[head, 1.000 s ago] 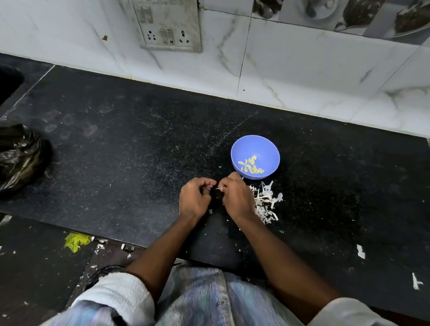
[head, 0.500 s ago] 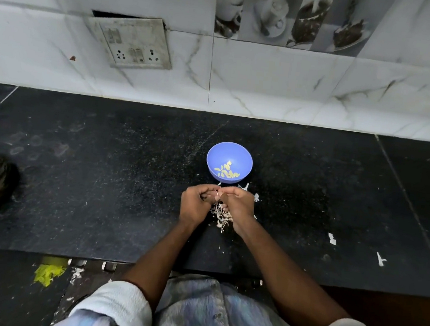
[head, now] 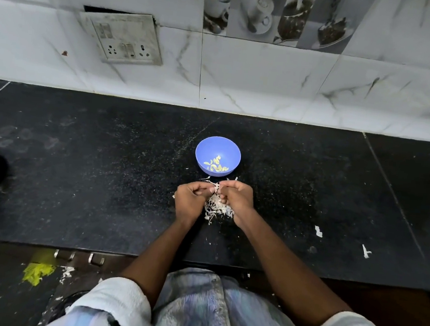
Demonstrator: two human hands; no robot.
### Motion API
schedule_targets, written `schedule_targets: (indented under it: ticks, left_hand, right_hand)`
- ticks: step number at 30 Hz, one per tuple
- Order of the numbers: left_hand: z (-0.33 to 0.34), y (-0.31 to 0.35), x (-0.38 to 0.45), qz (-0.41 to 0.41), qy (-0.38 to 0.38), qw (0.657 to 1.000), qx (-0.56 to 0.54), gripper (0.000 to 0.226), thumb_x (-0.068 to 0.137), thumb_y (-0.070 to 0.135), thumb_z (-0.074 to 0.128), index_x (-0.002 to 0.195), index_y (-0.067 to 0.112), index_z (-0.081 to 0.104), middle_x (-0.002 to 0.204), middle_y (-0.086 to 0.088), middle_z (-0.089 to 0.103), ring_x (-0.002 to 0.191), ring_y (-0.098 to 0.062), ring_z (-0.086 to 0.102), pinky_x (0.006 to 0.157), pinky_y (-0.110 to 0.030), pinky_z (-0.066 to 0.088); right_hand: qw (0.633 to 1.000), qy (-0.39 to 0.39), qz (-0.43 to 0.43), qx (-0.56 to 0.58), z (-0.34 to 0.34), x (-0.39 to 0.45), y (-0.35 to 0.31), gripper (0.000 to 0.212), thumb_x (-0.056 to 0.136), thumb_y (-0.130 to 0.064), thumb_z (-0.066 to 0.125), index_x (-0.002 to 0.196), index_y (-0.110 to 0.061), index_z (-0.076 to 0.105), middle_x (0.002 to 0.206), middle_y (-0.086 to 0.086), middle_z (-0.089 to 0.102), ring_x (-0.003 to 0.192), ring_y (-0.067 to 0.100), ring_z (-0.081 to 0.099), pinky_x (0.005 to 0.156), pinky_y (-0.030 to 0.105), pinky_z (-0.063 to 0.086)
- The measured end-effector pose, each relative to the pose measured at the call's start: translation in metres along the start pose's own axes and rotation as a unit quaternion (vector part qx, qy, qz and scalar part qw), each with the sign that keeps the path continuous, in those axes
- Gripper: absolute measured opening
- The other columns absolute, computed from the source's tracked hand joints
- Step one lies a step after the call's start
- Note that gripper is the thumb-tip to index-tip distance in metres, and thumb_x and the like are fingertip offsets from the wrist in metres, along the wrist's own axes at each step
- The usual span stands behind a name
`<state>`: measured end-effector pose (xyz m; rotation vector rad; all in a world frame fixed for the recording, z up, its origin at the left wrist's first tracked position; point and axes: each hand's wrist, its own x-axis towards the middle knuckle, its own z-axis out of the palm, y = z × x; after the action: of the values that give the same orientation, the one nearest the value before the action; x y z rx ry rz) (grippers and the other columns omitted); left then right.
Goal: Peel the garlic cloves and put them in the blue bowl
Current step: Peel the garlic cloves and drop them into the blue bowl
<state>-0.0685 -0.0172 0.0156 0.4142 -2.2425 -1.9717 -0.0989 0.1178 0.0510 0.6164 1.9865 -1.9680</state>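
Before one blue bowl [head: 218,147] of perhaps six cloves [head: 216,164], two hands [head: 190,200].

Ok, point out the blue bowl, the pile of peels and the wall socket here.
blue bowl [head: 232,148]: head view, on the bare inner wall near the far rim.
pile of peels [head: 215,206]: head view, middle of the heap between the wrists.
wall socket [head: 123,39]: head view, centre of the plate.

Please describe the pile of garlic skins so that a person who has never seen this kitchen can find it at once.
Start from the black countertop below the marble wall tiles, and find the blue bowl near its middle. Just in front of the bowl, between the two hands, lies the pile of garlic skins. It is white, dry and shredded, unlike the yellowish peeled cloves inside the bowl.
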Motion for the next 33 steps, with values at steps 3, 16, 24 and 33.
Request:
schedule_targets:
  ticks: [3, 16, 24, 33]
  left_hand:
    - [0.001, -0.008, 0.004, -0.02, 0.036, 0.999, 0.002, 0.006, 0.091, 0.012, 0.083, 0.096, 0.015, 0.084, 0.084, 0.005, 0.081, 0.078, -0.013, 0.078, 0.082, -0.038, 0.065]
    - [0.011, -0.011, 0.002, -0.04, 0.081, 0.996, 0.013, 0.006, 0.093, 0.02, 0.081, 0.093, 0.015, 0.085, 0.079, 0.004, 0.08, 0.069, -0.005, 0.072, 0.071, -0.031, 0.061]
    - [0.016, 0.0, 0.0, 0.003, 0.079, 0.994, 0.074, 0.004, 0.092, 0.017, 0.081, 0.088, 0.017, 0.083, 0.076, 0.009, 0.078, 0.07, -0.006, 0.074, 0.067, -0.024, 0.059]
    - [0.021, -0.011, 0.008, -0.081, 0.021, 0.996, -0.037, 0.016, 0.097, 0.005, 0.07, 0.087, 0.013, 0.08, 0.083, -0.006, 0.08, 0.077, -0.019, 0.074, 0.081, -0.041, 0.063]
  right_hand:
    - [0.998, 0.01, -0.024, -0.054, -0.007, 0.004, 0.002, 0.019, 0.091, 0.003, 0.056, 0.097, -0.004, 0.073, 0.069, 0.01, 0.067, 0.054, 0.015, 0.056, 0.048, 0.026, 0.045]
    - [0.986, -0.063, -0.122, -0.095, -0.007, 0.006, 0.001, 0.01, 0.082, -0.011, 0.085, 0.09, -0.012, 0.08, 0.081, 0.005, 0.079, 0.071, 0.011, 0.072, 0.062, 0.023, 0.055]
    - [0.996, -0.026, -0.067, -0.055, 0.004, 0.01, -0.001, 0.017, 0.085, 0.008, 0.064, 0.085, -0.002, 0.078, 0.079, 0.015, 0.078, 0.065, 0.016, 0.069, 0.066, 0.029, 0.061]
    - [0.998, -0.056, 0.033, 0.007, -0.001, 0.011, -0.008, 0.019, 0.091, 0.014, 0.055, 0.103, 0.01, 0.069, 0.069, 0.014, 0.065, 0.055, 0.015, 0.056, 0.054, 0.023, 0.046]
